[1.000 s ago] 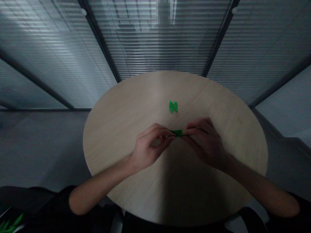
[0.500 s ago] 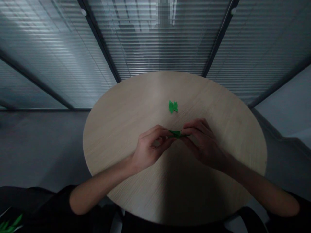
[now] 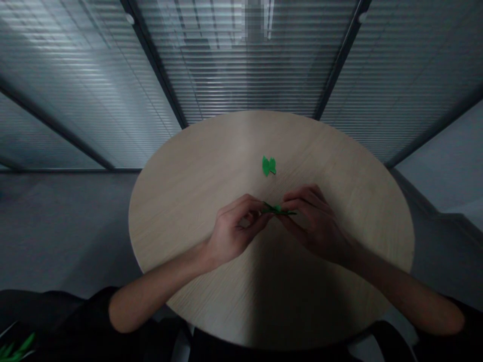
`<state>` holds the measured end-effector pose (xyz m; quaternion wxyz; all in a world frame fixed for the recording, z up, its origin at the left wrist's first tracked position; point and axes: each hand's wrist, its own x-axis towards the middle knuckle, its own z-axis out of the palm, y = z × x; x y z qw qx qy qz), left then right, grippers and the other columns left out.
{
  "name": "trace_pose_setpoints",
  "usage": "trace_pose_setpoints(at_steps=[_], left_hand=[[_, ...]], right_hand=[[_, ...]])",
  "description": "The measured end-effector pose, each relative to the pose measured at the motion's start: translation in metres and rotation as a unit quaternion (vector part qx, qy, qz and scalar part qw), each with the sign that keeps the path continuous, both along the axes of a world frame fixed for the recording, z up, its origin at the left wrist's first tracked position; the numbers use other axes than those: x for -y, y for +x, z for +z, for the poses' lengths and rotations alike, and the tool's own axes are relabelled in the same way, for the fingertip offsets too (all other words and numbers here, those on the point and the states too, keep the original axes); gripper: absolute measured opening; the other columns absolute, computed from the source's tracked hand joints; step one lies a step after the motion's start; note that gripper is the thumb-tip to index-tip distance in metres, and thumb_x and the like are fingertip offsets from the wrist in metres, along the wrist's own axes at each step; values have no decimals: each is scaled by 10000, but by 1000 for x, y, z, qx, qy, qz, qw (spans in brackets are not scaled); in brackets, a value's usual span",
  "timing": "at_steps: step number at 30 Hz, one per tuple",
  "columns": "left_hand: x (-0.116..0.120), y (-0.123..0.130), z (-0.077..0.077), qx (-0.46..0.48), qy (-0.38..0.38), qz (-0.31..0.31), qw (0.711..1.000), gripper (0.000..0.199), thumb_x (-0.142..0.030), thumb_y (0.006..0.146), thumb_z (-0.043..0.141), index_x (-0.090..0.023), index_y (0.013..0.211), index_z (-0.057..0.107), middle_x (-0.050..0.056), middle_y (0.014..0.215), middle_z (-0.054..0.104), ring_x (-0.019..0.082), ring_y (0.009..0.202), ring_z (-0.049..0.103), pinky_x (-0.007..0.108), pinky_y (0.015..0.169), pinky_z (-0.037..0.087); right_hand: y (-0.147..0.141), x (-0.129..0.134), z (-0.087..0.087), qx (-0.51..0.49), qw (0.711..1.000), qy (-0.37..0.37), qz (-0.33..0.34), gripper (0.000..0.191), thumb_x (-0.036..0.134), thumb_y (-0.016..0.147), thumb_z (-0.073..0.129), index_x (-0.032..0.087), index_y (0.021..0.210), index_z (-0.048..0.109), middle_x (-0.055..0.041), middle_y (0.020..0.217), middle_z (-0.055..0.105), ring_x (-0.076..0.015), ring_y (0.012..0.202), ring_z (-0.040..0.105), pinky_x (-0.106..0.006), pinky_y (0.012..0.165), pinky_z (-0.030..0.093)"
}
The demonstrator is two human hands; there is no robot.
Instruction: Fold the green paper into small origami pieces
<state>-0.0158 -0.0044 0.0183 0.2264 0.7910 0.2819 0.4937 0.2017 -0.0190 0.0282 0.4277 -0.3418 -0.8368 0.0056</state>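
A small folded piece of green paper [image 3: 278,210] is held between my two hands above the middle of the table. My left hand [image 3: 238,223] pinches its left end between thumb and fingers. On the other side, my right hand [image 3: 311,217] grips the right part, thumb below and fingers above, with a thin edge of the paper showing between them. Farther back lies a separate green folded paper piece [image 3: 269,165] with pointed, wing-like halves, touched by neither hand. The fingers hide much of the held paper, so its full shape cannot be made out.
The round wooden table [image 3: 181,176] has a curved edge all around. Glass panels with horizontal blinds [image 3: 249,85] stand right behind it. Something green and leaf-like [image 3: 18,347] shows at the lower left corner, beside a dark chair [image 3: 41,301].
The held green paper has tilted slightly between my fingers, showing a thinner edge and less of its face. Both hands have barely moved, and the paper piece on the table is unmoved.
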Motion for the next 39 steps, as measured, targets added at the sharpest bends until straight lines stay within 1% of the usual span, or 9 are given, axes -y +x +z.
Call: trace_pose_setpoints(at_steps=[5,12,19,24,28,32,34,37,39], left_hand=[[-3,-1,3,11,20,9,1000,29,-179,970,698,-187,997,705,28,797,658,137,662,621,262,547,516],[-4,-3,1,21,53,4,998,118,-138,942,725,-186,1042,687,39,877,687,126,712,652,244,609,565],[-1,-2,-7,49,4,11,999,192,-114,914,735,-193,1052,627,22,896,712,97,661,687,190,607,593],[0,-3,-13,78,-3,-29,996,290,-42,941,587,-195,1186,564,46,964,701,124,753,735,221,663,631],[0,-4,-10,60,28,-30,997,332,-25,923,590,-191,1209,566,44,982,694,119,768,725,215,671,630],[-1,-3,-6,27,56,-41,997,373,-46,913,652,-190,1248,573,27,959,674,112,750,688,214,660,617],[-2,-3,-4,22,75,-31,996,369,-67,917,686,-191,1251,593,26,979,629,102,741,650,211,644,601],[-4,-4,-1,13,106,20,994,320,-93,917,696,-186,1219,647,64,1079,559,153,916,640,272,738,617],[-5,-5,2,4,111,20,994,317,-93,925,669,-180,1229,656,105,1170,562,213,1094,627,350,868,620]], right_hand=[[3,-3,0,-29,1000,0,3,123,178,962,701,233,1053,640,-48,1016,652,-215,954,606,-401,851,504],[2,-3,2,-54,998,20,-2,142,146,945,710,246,1033,659,-36,997,662,-203,915,617,-391,829,519],[4,-4,-3,-76,997,-4,12,172,157,967,695,240,1117,676,-27,984,670,-175,890,660,-323,778,568],[4,-3,-3,-77,997,15,8,246,120,967,687,244,1179,684,-32,1010,704,-166,900,695,-292,791,600],[2,-1,-2,-86,996,6,10,279,119,955,704,234,1208,685,-42,1024,725,-169,910,720,-284,814,617],[1,1,-2,-93,996,-7,10,408,137,955,706,252,1339,626,-40,1033,755,-183,912,743,-309,839,634],[2,1,-2,-91,996,-12,14,449,132,966,686,263,1384,591,-37,1026,762,-189,917,744,-320,848,634],[2,1,-2,-81,996,-28,38,429,119,997,622,256,1400,569,-47,1042,752,-191,948,725,-326,865,622],[3,1,-1,-66,995,-42,57,410,116,1019,562,238,1410,554,-62,1067,736,-197,973,703,-343,886,612]])
